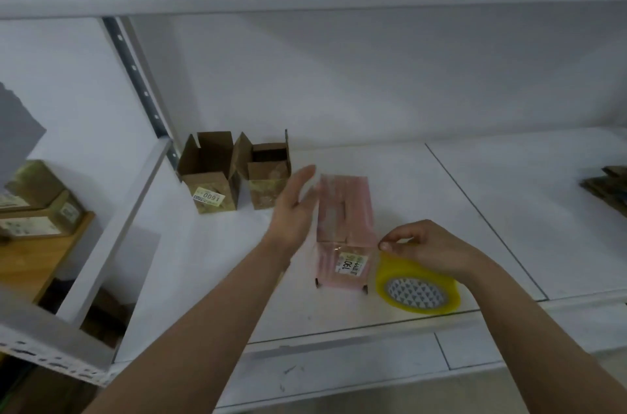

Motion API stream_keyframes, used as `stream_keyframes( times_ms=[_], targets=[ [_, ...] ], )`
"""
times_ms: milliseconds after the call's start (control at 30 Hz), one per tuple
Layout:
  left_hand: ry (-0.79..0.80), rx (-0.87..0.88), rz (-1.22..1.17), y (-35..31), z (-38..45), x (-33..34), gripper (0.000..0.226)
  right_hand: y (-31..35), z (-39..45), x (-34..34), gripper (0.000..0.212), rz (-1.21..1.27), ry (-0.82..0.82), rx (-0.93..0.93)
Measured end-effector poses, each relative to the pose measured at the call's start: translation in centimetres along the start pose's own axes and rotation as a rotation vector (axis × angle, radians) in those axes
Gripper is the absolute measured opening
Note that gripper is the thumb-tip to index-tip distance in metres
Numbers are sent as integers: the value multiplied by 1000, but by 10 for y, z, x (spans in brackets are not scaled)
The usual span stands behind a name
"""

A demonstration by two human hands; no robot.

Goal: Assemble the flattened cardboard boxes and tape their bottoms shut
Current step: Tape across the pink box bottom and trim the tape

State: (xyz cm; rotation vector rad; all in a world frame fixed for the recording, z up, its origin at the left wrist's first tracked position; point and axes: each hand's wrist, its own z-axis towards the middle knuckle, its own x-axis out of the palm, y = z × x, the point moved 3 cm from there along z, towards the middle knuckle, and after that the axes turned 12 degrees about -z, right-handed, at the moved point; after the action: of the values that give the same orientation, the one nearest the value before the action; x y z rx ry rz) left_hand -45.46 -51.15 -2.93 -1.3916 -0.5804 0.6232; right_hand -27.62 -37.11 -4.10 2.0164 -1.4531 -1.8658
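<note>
A pinkish cardboard box (342,210) stands bottom-up on the white shelf (441,210), clear tape across its closed flaps and a white label on its near side. My left hand (294,206) is open, fingers straight, just left of the box; contact is unclear. My right hand (424,245) grips a yellow tape roll (419,288) at the box's right near corner, thumb and fingers pinching at the roll's top, where the tape leaves it. Two assembled brown boxes (212,172) (268,176) stand open-topped at the back left.
A stack of flattened cardboard (607,188) lies at the shelf's far right edge. A metal upright (142,84) rises at the back left. Beyond it, closed boxes (37,200) sit on a wooden surface. The shelf's front edge runs just below the tape roll.
</note>
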Motion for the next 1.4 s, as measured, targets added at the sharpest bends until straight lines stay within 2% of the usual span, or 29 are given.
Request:
stream_keyframes(
  times_ms=[33, 67, 133, 200, 233, 367, 467, 533, 600, 667, 733, 800, 867, 933, 1033, 1100, 1200, 1300, 1400],
  targets=[
    [-102, -42, 115, 8, -1, -20, 37, 1, -1, 0, 15, 17, -1, -5],
    [-137, -108, 316, 20, -1, -38, 37, 2, -3, 1, 17, 23, -5, -5],
    [-49, -317, 763, 47, -8, -60, 48, 1, -4, 2, 18, 40, -22, 5],
    [74, -502, 1021, 63, -26, -65, 65, 3, -4, 4, 15, 50, -26, 13],
    [116, -528, 1107, 68, -34, -64, 67, 4, -5, 5, 12, 50, -22, 12],
    [190, -347, 1363, 73, -44, -47, 35, 9, -5, 9, 9, 68, -18, 4],
    [245, -264, 1481, 76, -44, -39, 32, 9, -4, 13, 7, 61, -21, 11],
    [225, -279, 1433, 73, -43, -43, 30, 8, -5, 14, 8, 57, -24, 20],
    [105, -314, 1250, 64, -36, -58, 23, 8, -6, 13, 10, 41, -28, 30],
    [-93, -282, 950, 49, -24, -74, 18, 8, -8, 11, 11, 38, -38, 37],
    [-204, -195, 610, 21, -14, -73, 29, 6, -10, 9, 11, 53, -47, 48],
    [-115, -100, 333, -12, -7, -50, 36, 6, -10, 7, 11, 69, -53, 50],
    [136, -55, 163, -47, -7, -14, 36, 5, -10, 6, 9, 93, -60, 47],
    [378, -55, 125, -64, -12, 23, 38, 5, -10, 3, 8, 122, -58, 38],
    [545, -148, 176, -53, -10, 57, 42, 5, -11, 0, 17, 149, -27, 28],
    [534, -194, 230, -37, -5, 62, 46, 5, -14, -1, 25, 172, 17, 18],
    [463, -164, 236, -21, 1, 59, 46, 1, -16, -5, 30, 165, 45, 0],
    [463, -122, 257, -16, 1, 56, 46, -10, -11, -5, 16, 1, 0, 28],
    [485, -112, 252, -17, -2, 58, 62, -17, -8, -5, 32, -124, -26, 98]
  ],
)
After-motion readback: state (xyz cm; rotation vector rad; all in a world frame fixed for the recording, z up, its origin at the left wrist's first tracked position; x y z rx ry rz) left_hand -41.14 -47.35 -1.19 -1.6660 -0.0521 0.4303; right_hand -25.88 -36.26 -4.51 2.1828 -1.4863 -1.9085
